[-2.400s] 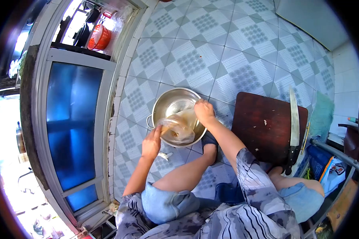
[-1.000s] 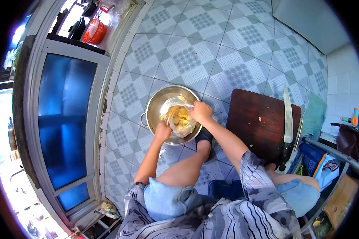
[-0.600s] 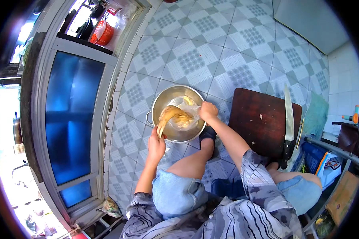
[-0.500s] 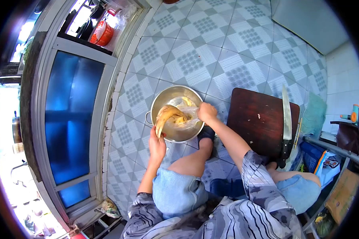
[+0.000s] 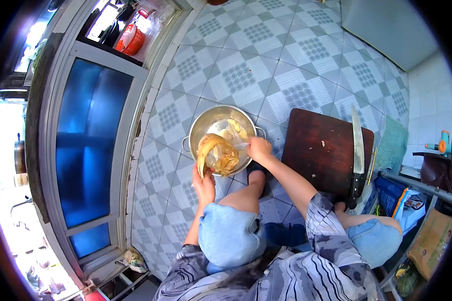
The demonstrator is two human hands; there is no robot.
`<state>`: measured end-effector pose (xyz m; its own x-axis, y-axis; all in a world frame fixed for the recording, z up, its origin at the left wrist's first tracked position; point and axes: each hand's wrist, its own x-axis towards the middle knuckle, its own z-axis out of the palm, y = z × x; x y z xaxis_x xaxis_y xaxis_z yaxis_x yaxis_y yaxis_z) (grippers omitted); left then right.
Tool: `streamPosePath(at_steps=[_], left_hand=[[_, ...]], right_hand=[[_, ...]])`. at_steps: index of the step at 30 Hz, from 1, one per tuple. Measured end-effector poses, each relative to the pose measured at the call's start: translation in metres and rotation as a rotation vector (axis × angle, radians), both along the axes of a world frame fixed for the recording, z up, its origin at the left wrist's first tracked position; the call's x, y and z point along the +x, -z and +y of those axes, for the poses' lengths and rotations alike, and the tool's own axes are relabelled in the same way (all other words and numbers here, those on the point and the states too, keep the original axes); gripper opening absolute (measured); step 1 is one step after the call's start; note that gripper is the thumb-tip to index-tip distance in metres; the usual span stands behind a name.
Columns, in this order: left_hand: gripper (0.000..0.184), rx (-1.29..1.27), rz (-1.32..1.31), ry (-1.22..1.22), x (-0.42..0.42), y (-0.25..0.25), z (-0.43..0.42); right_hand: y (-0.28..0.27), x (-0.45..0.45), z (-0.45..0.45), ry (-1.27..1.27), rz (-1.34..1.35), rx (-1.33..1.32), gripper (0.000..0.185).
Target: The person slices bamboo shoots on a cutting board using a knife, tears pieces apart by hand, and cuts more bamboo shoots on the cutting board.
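A metal bowl (image 5: 198,123) with two side handles stands on the tiled floor. My left hand (image 5: 204,185) is at its near left rim, closed on a long curved yellowish-brown piece (image 5: 205,150) that arches over the bowl. Beside that piece lies a clear plastic bag (image 5: 223,156) with yellowish contents. My right hand (image 5: 259,149) pinches the bag's gathered end at the bowl's right rim. More pale yellow pieces (image 5: 237,129) show inside the bowl, toward its far right.
Right of the bowl lies a dark red cutting board (image 5: 321,150) with small scraps on it. A large knife (image 5: 357,145) rests along its right side. Farther right are a metal rack (image 5: 422,185), a bag and a cardboard box (image 5: 434,241). A blue-paned door (image 5: 90,140) is at left.
The bag was opened to show yellow pieces, then the long curved piece appeared in my left hand. Both hands have since shifted slightly, and the bag hangs closer to the left hand.
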<state>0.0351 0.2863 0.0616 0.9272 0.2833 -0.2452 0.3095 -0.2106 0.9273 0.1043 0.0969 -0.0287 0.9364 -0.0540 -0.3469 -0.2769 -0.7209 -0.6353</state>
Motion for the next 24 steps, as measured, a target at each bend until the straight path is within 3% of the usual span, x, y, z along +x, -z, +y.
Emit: streamPosePath(at_steps=[2,4,8,10,11,13,16,17,19,24], left_hand=[[0.045,-0.025,-0.018,-0.009,0.007,0.01,0.0],[0.028,-0.043,-0.004,-0.032,0.012,0.014,-0.002],[0.028,-0.081,0.017,-0.049,0.011,0.028,-0.002],[0.046,-0.119,0.048,-0.031,0.01,0.034,0.0],[0.046,-0.118,0.053,-0.036,0.008,0.036,0.001],[0.024,-0.133,0.01,-0.041,0.007,0.029,-0.001],[0.029,-0.163,-0.038,-0.014,0.004,0.017,-0.001],[0.029,-0.162,-0.036,-0.018,0.003,0.012,-0.001],[0.046,-0.091,-0.027,0.008,0.004,-0.002,-0.002],[0.048,0.026,-0.047,0.132,0.027,-0.049,-0.004]], right_hand=[[0.003,0.0,0.001,0.01,0.018,-0.013,0.015],[0.004,0.0,0.0,0.04,-0.007,-0.013,0.016],[0.005,0.001,-0.001,-0.007,0.022,-0.001,0.02],[-0.003,0.0,0.004,-0.01,-0.003,-0.053,0.031],[-0.008,0.001,0.007,-0.014,0.003,-0.052,0.031],[-0.015,0.006,0.013,-0.012,-0.328,0.017,0.044],[-0.028,0.019,0.023,-0.139,-0.317,0.019,0.048],[-0.032,0.022,0.028,-0.124,-0.345,0.052,0.044],[-0.032,0.024,0.034,-0.139,-0.354,0.098,0.041],[-0.055,0.017,0.028,-0.032,-0.485,0.28,0.026]])
